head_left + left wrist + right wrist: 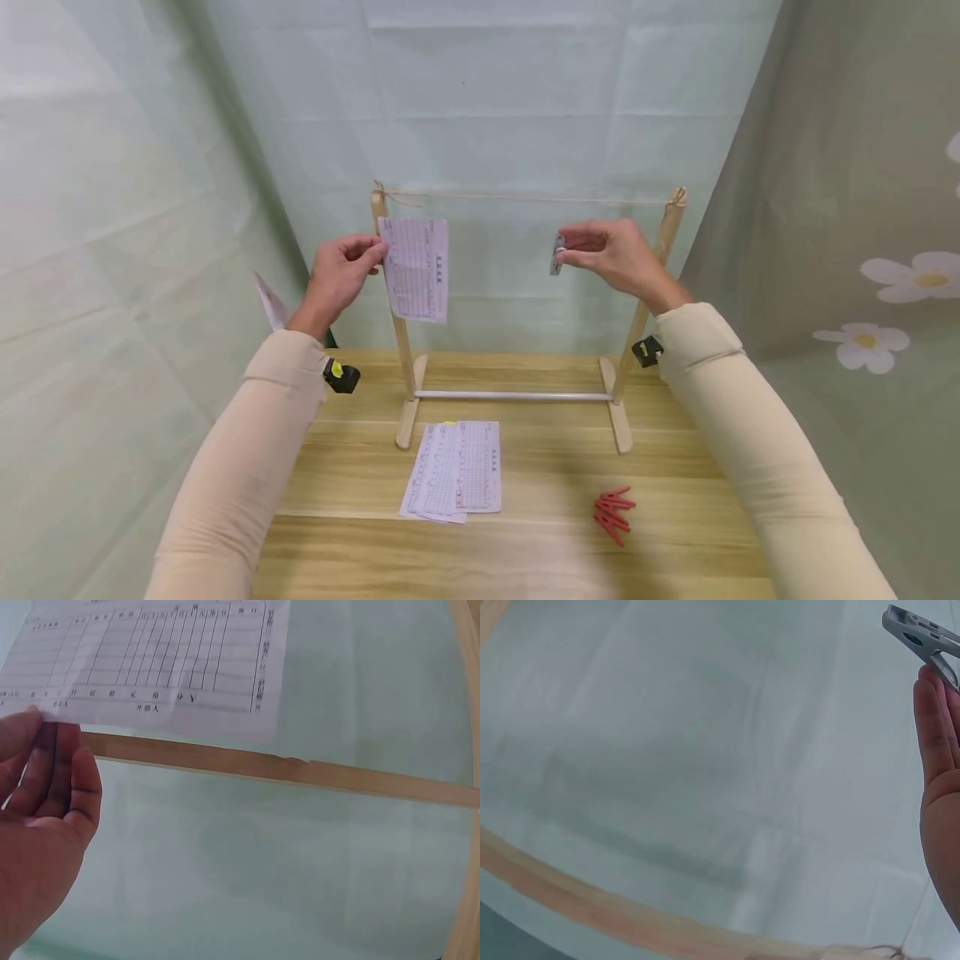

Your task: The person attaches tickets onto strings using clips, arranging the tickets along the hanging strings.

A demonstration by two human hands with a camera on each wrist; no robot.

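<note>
My left hand (345, 275) pinches the left edge of a printed paper form (417, 271), which hangs upright just below the string (525, 197) by the stand's left post. The left wrist view shows the thumb and fingertips at a corner of the form (150, 667). My right hand (618, 257) holds a grey clothespin (557, 255) between thumb and fingers, below the string and left of the right post. In the right wrist view, the clothespin (922, 637) shows at the top right above the hand (941, 765).
A wooden stand (403, 346) with a pale crossbar (517, 395) stands on the wooden table (540, 475). Overlapping forms (477, 467) lie at its front left. Several red clothespins (613, 515) lie at the front right. Cloth (510, 100) hangs behind.
</note>
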